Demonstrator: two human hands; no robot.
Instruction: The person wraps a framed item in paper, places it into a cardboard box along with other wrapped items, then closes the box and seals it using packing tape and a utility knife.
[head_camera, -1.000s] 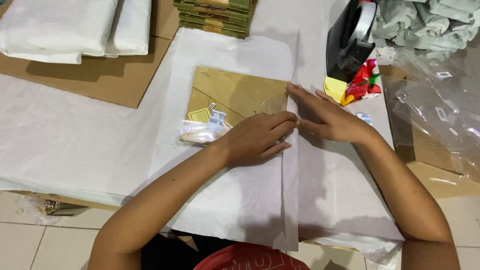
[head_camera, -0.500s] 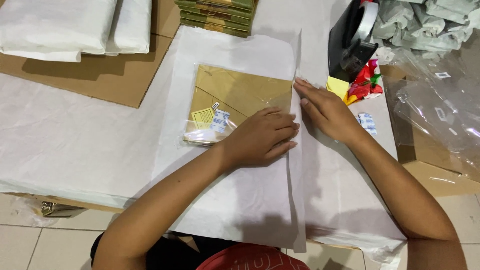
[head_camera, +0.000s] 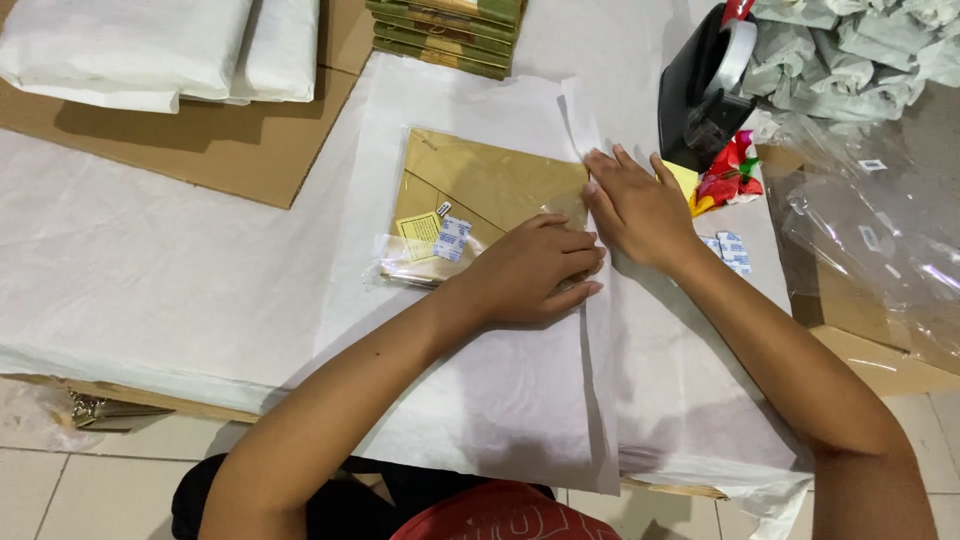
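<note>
— So, where do my hands sit?

— I see my left hand (head_camera: 530, 275) lying flat, fingers spread and holding nothing, pressed on the near right corner of the gold package (head_camera: 470, 205). My right hand (head_camera: 635, 205) lies just beside it, also flat and unclenched, on the white tissue paper (head_camera: 500, 400) at the package's right edge.

— And the package itself?

— It is flat, square and sealed in clear film, lying on the tissue sheet in the middle of the table, with small white sachets (head_camera: 452, 238) under the film at its near left corner.

— What else is around?

— A black tape dispenser (head_camera: 700, 90) stands far right, with colourful wrappers (head_camera: 728, 172) just beside it. Green and gold packs (head_camera: 445, 30) are stacked at the far edge, folded white bundles (head_camera: 150, 45) lie far left on brown cardboard (head_camera: 220, 150).
</note>
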